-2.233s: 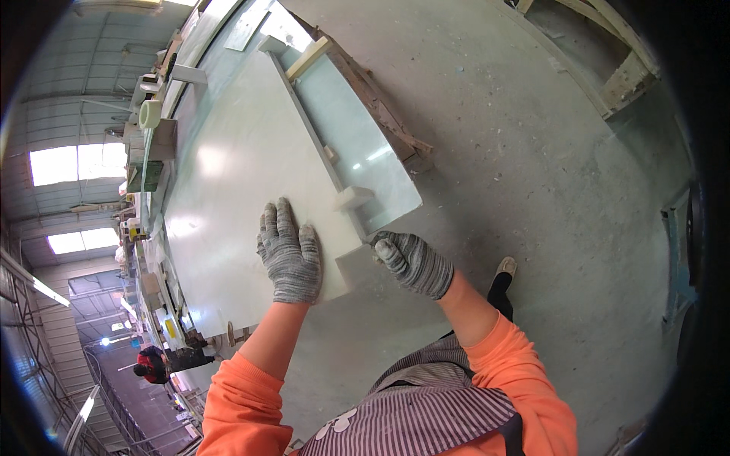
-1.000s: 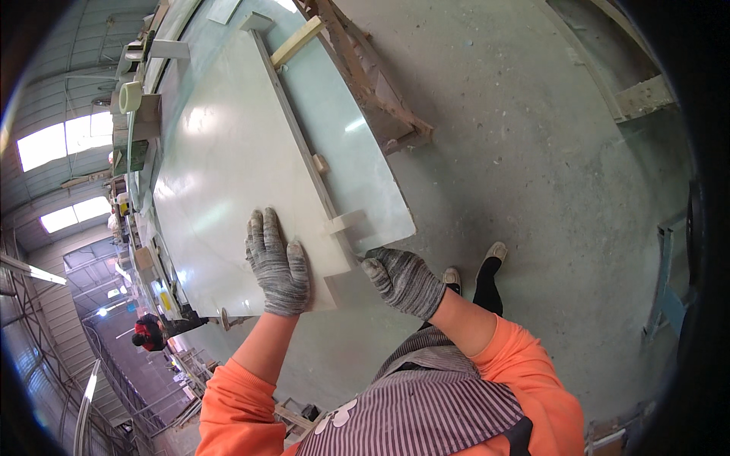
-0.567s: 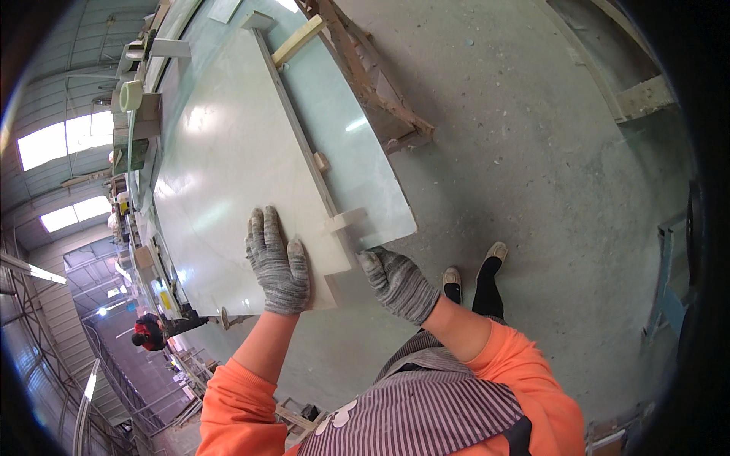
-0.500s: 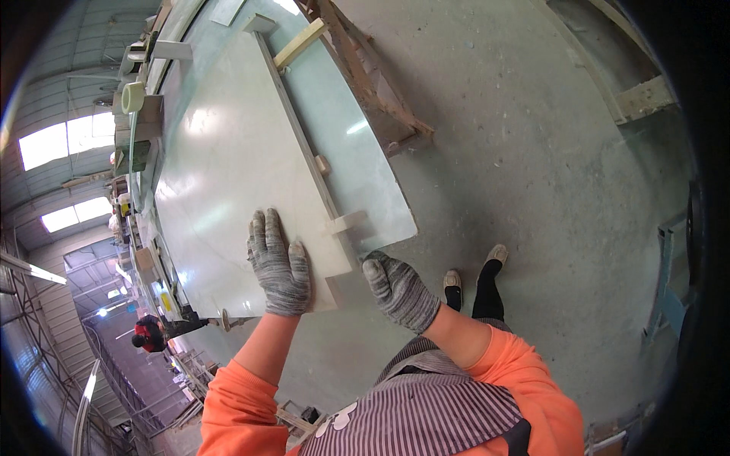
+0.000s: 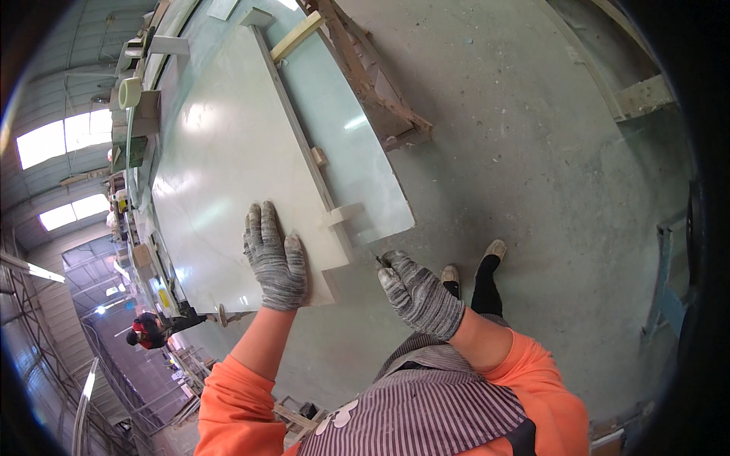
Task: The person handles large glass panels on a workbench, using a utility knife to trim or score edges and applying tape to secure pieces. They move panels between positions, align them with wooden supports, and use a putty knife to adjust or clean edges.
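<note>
Large pale glossy slab [image 5: 228, 159] lies flat, raised strip along its edge

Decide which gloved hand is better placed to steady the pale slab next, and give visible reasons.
Left. The left hand lies flat on the slab near its corner. The right hand hangs off the slab, curled around something small and dark.

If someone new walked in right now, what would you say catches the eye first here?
Probably the big pale glossy slab filling the upper left, with the grey-gloved left hand pressed flat on its near corner. Just right of it, the right hand hangs off the slab, apparently pinching a small dark tool. Beyond, a wooden frame lies on the dusty concrete floor.
</note>
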`<state>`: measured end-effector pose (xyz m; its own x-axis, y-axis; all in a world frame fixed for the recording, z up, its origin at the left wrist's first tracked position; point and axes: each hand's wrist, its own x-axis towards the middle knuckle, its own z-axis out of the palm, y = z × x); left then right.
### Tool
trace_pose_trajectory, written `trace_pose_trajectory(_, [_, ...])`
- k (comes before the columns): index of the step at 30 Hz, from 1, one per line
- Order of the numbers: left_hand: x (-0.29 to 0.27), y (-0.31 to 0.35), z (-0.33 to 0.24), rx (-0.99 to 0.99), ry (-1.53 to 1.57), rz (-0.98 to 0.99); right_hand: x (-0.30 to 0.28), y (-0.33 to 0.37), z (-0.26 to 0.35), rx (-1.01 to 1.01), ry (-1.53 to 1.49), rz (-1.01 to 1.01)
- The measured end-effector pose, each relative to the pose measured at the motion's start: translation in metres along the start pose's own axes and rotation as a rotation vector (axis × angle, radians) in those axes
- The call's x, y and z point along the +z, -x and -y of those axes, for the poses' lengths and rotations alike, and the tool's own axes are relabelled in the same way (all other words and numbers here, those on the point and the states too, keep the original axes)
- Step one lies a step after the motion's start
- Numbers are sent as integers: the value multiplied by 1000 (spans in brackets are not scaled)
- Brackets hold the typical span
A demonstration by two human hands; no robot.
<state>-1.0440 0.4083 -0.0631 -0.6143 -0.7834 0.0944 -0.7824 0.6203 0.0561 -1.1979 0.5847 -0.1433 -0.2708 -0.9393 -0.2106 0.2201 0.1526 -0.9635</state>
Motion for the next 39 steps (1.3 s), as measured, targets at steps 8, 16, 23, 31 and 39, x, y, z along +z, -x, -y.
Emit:
trace_pose_trajectory(8, [-1,1,0,-20,-19,1,-12,-11,22,204,233,167])
trace_pose_trajectory(16, [1,2,2,-33,-43,-15,-15,-25,99,943,-680,185])
trace_pose_trajectory(23, [1,2,2,-39,-48,-18,-5,-34,116,1088,-712,128])
trace_pose_trajectory(31, [-4,-1,-1,-74,-40,33,4,-44,138,1234,-822,43])
trace_pose_trajectory(39, [-12,-4,-4,-93,-39,109,10,-76,156,1406,-721,-29])
